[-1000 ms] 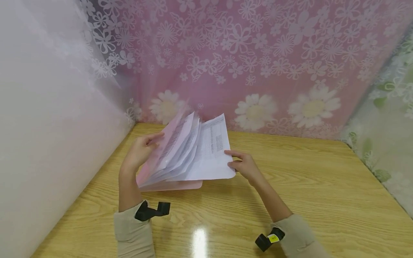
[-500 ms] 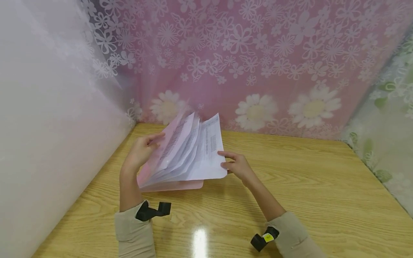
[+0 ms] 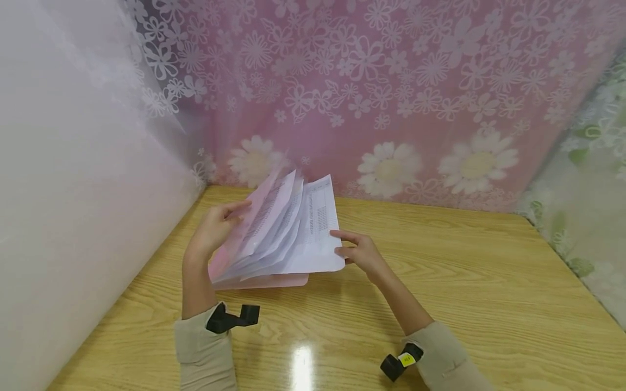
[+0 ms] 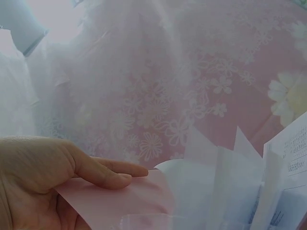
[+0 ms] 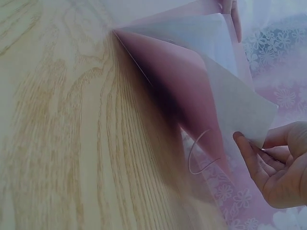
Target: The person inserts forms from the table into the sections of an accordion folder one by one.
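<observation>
A pink folder [image 3: 279,281] stands partly open above the wooden table, its lower cover jutting out under several printed sheets [image 3: 274,217]. On the left, my left hand [image 3: 210,231] grips the raised front cover; the left wrist view shows the thumb lying on top of that pink cover [image 4: 120,203]. My right hand [image 3: 364,252] pinches the right edge of a white printed sheet [image 3: 318,228], which lifts clear of the back cover. In the right wrist view the pink back cover [image 5: 187,86] shows beneath this sheet, with a thin pale loop [image 5: 192,158] at its edge.
The wood-grain table [image 3: 464,282] extends to the right and in front. A pink flowered curtain [image 3: 367,98] hangs behind it. A pale wall [image 3: 88,163] bounds the left, a flowered sheet [image 3: 587,190] the right. Black wrist mounts [image 3: 232,319] sit on both sleeves.
My right hand has shifted slightly left with the sheet's edge, bending the sheet closer to the others. Over the last half second it barely moves. The left hand keeps its place on the cover.
</observation>
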### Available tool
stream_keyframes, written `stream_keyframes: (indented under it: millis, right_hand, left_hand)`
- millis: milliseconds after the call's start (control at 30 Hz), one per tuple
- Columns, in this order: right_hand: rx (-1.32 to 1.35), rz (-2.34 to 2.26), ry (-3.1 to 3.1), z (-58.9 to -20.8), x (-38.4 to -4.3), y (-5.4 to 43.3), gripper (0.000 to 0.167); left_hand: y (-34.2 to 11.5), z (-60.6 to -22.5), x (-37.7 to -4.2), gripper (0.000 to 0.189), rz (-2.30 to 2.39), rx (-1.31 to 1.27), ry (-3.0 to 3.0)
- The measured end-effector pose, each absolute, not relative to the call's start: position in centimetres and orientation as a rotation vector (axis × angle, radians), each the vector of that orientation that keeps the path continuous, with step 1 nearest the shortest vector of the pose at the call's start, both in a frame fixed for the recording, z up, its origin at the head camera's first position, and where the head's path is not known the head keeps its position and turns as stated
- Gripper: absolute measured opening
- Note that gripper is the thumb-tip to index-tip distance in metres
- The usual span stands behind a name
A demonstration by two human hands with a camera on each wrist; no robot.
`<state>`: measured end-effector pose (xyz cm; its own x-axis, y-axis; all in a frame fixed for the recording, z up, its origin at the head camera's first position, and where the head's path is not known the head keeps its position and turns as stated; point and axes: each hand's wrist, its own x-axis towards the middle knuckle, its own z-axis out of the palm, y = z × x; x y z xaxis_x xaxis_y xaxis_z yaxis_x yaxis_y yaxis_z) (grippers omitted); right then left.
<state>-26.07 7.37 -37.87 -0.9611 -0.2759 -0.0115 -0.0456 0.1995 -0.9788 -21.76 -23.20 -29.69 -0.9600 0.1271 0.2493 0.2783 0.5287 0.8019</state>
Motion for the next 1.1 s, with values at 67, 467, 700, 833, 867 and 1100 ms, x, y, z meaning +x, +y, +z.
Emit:
stream_keyframes:
  millis: [67,467,700,833,867,1100]
  right_hand:
    - [-0.313,-1.853,2.270,-38.1,-26.3,7.1,0.044]
    - [-0.380,-1.867,2.160,-38.7,-27.1,5.2,0.044]
    - [-0.457,-1.825,2.139,-39.1,-27.5,4.6,0.042]
    - [-0.450,-1.808,2.109,-39.3,-27.7,4.3,0.042]
    - [-0.441,-1.807,2.101,-39.3,-27.6,4.2,0.043]
    - [-0.433,-1.817,2.083,-37.4,-26.3,3.7,0.043]
  left_hand:
    - [-23.2,-29.7,-21.7,0.038,-1.411,-0.348,-2.606]
    - [-23.2,-29.8,-21.8,0.038,-1.410,-0.355,-2.607]
    - [-23.0,-29.8,-21.9,0.037,-1.441,-0.394,-2.580]
    - [-22.9,-29.8,-21.9,0.037,-1.432,-0.384,-2.597]
    - [-22.9,-29.8,-21.9,0.037,-1.431,-0.380,-2.602]
    - [-23.0,-30.0,-22.1,0.039,-1.440,-0.372,-2.608]
